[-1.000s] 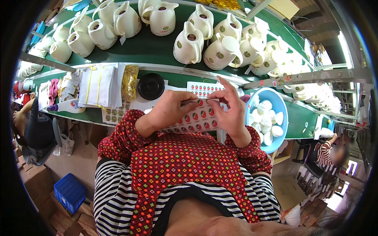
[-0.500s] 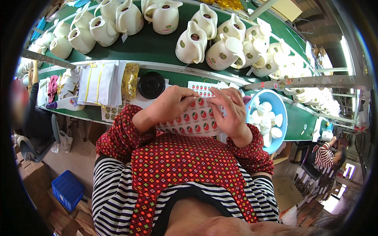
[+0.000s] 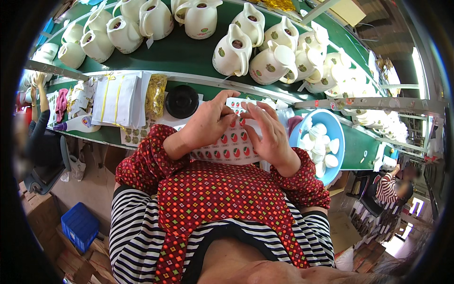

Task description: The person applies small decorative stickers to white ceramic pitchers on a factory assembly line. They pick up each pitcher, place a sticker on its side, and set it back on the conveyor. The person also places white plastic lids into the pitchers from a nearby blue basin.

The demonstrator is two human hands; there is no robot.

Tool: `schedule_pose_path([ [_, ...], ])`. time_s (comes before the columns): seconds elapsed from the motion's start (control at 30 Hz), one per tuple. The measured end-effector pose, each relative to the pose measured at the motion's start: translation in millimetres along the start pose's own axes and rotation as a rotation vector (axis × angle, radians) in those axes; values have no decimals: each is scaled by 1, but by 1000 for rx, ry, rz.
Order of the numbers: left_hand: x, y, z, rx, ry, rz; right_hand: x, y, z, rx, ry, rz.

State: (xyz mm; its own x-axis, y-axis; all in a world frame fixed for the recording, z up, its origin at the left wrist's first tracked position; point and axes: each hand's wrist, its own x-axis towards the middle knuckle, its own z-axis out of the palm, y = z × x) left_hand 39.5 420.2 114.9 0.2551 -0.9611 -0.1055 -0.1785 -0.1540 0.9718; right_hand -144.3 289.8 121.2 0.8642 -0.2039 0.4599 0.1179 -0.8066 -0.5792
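Observation:
A white sheet of red-and-green oval stickers (image 3: 228,150) is held up before my chest, tilted toward me. My left hand (image 3: 208,125) grips its upper left part, thumb and bent index finger pressed together. My right hand (image 3: 270,135) is at the upper right part, its thumb and fingertips close to the left ones around the topmost stickers. Whether a single sticker is between the fingertips is too small to tell. Behind the hands, another sheet of similar stickers (image 3: 235,103) lies on the green bench, partly covered by my fingers.
Cream jugs (image 3: 232,51) stand in rows on the raised green shelf. A blue basin (image 3: 341,163) of white cups is at right. A black round lid (image 3: 182,102), a yellow bundle (image 3: 156,96) and white paper stacks (image 3: 116,100) lie left. Co-workers sit at both sides.
Both hands have drawn closer together at the sheet's top, the right fingers shifting left. The left co-worker's arms now reach up toward the shelf.

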Motion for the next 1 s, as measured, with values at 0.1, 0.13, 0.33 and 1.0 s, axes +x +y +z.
schedule_pose_path([
  [0.1,3,0,-3,-64,-22,-80,-2,4,7,-18,48,-36],
  [0.13,4,1,-4,-79,-25,-112,-2,4,8,-26,61,-42],
  [0.33,13,-8,-8,-37,-34,-134,6,4,10,-52,43,-1],
  [1.0,100,-200,-41,611,346,408,22,17,-17,222,141,536],
])
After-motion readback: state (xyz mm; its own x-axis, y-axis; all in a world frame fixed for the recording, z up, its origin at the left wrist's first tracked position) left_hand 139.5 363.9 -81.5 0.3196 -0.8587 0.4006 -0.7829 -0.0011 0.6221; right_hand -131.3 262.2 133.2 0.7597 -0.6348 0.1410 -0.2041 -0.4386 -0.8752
